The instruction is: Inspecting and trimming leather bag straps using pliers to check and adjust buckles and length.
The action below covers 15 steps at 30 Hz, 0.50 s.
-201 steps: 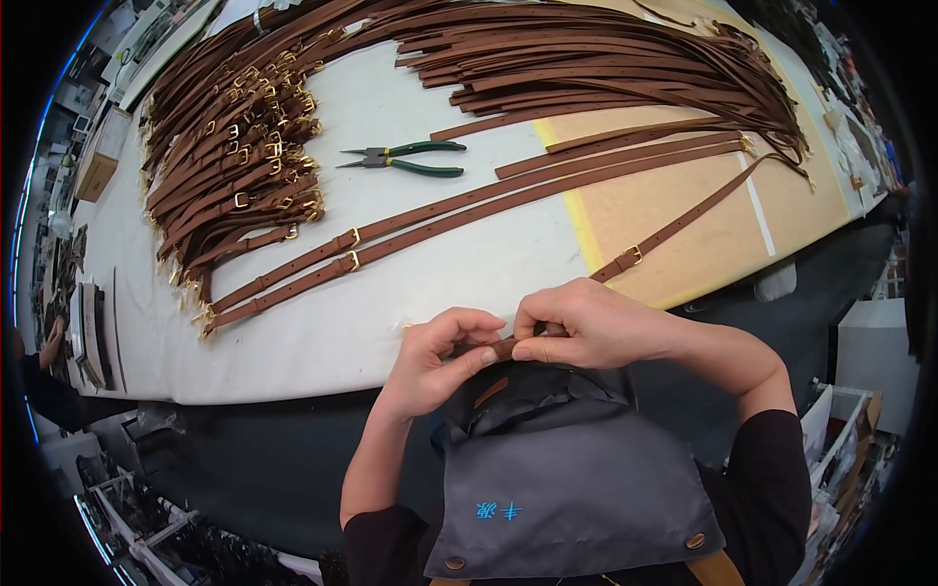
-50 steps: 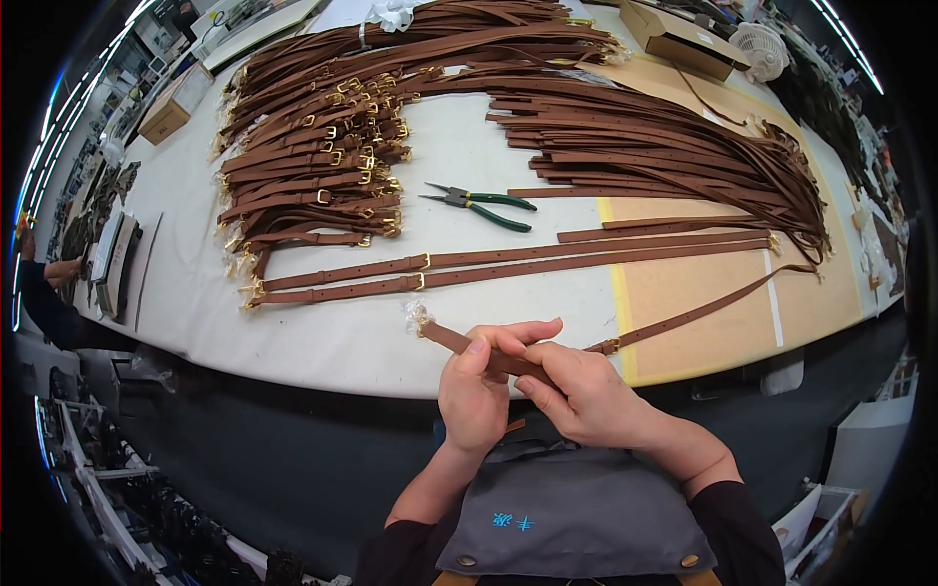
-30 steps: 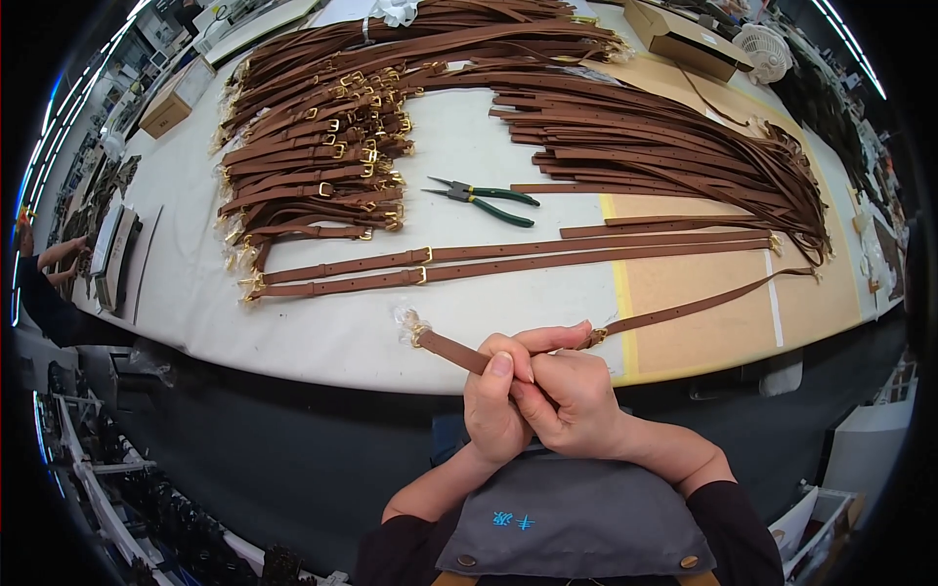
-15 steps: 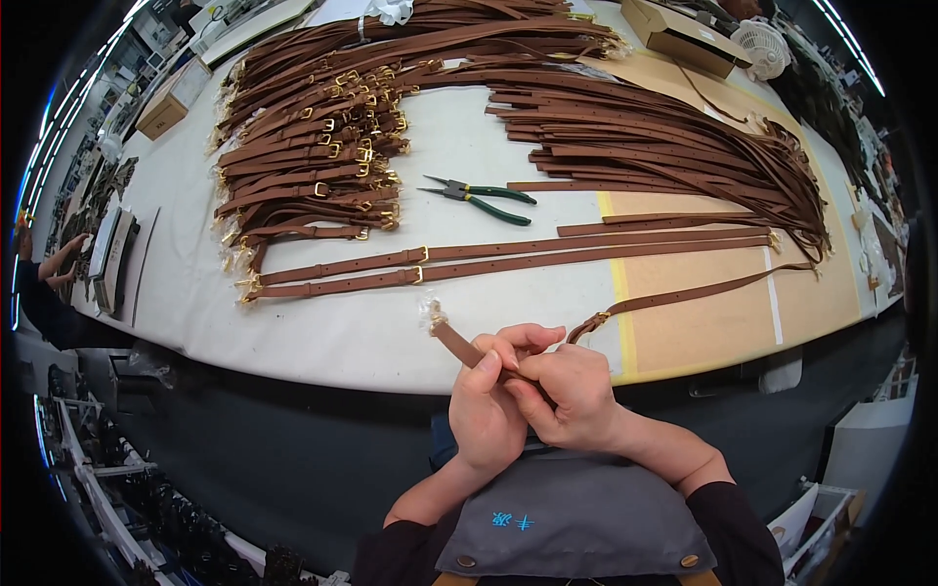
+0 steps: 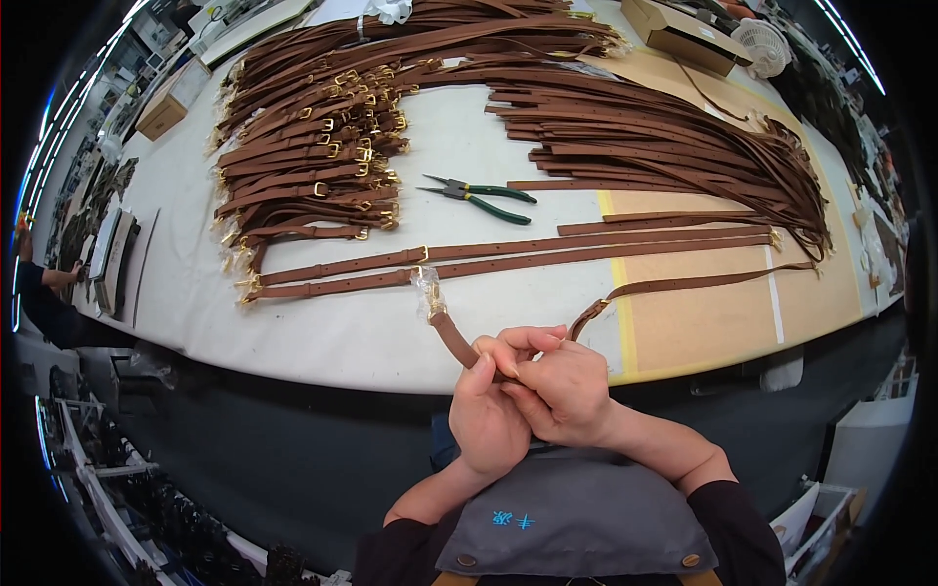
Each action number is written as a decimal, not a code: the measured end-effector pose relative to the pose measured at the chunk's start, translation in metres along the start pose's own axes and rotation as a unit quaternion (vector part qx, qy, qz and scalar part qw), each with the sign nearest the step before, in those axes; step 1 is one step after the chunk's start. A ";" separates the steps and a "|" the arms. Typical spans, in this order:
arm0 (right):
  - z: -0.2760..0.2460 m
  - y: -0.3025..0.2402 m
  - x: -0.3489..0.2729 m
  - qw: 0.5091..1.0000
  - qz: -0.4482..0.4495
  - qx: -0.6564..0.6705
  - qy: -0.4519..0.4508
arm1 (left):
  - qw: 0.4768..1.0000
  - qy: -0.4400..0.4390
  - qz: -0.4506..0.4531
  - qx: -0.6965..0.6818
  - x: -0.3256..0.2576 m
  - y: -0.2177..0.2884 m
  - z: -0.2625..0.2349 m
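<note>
A brown leather strap [image 5: 451, 337] is held between both hands at the near edge of the white-covered worktable [image 5: 362, 342]. The left hand [image 5: 486, 420] is closed around the strap from below, its fingers curled up against the leather, and the right hand [image 5: 559, 389] is pressed against it from the right, with its fingertips pinched down on the same short stretch. Out of the grip to the upper left, the strap's end is seen to be wrapped in clear plastic [image 5: 428, 290], which lies just beside the nearer of two long buckled straps [image 5: 508, 259] laid flat across the table. To the right of the hands, the rest of the held strap is carried up and away over the tan cutting mat [image 5: 703, 322], where it is draped toward a large spread of loose brown straps [image 5: 674, 137]. A heap of straps with gold buckles [image 5: 313, 166] is piled at the far left of the table. Green-handled pliers [image 5: 479, 195] are laid between the two piles, well apart from the hands. A cardboard box [image 5: 684, 34] is set at the far edge. A grey apron [image 5: 576, 518] is worn below the forearms.
</note>
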State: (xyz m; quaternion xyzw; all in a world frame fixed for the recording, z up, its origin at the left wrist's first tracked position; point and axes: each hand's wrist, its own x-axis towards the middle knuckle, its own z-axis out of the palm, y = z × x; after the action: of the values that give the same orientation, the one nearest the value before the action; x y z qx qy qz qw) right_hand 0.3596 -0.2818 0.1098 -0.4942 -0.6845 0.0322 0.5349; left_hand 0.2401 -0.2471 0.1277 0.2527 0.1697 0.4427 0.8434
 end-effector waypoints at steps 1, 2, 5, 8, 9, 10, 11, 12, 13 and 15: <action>0.002 0.001 -0.001 1.000 -0.004 -0.017 -0.005 | 1.000 0.001 0.001 0.001 0.000 0.000 -0.002; 0.003 0.002 -0.002 0.999 -0.008 -0.035 -0.009 | 1.000 0.001 0.007 0.008 0.001 -0.002 -0.005; 0.006 0.003 -0.004 0.999 -0.014 -0.029 -0.006 | 1.000 -0.007 0.020 0.016 0.002 -0.006 -0.009; 0.003 -0.002 -0.001 0.999 -0.010 -0.033 -0.011 | 0.999 -0.024 0.035 0.005 0.004 -0.009 -0.010; 0.004 -0.003 -0.001 0.999 -0.009 -0.033 -0.012 | 0.999 -0.034 0.041 -0.005 0.004 -0.010 -0.010; 0.004 -0.003 0.000 0.999 -0.005 -0.032 -0.009 | 0.999 -0.034 0.040 -0.006 0.004 -0.010 -0.010; 0.004 -0.003 0.001 0.999 0.000 -0.031 -0.006 | 0.998 -0.034 0.044 0.001 0.004 -0.010 -0.011; 0.003 -0.002 0.000 0.999 0.000 -0.032 -0.006 | 0.998 -0.033 0.047 0.008 0.004 -0.010 -0.011; 0.003 -0.002 0.000 0.999 0.007 -0.027 -0.016 | 0.998 -0.033 0.047 0.008 0.005 -0.011 -0.011; 0.004 -0.002 -0.001 0.999 0.014 -0.022 -0.027 | 0.998 -0.028 0.048 0.008 0.005 -0.012 -0.010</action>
State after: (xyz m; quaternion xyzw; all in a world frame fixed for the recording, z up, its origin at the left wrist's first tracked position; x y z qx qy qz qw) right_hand 0.3552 -0.2815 0.1089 -0.5145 -0.6921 0.0376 0.5048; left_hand 0.2456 -0.2463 0.1129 0.2798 0.1374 0.4743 0.8233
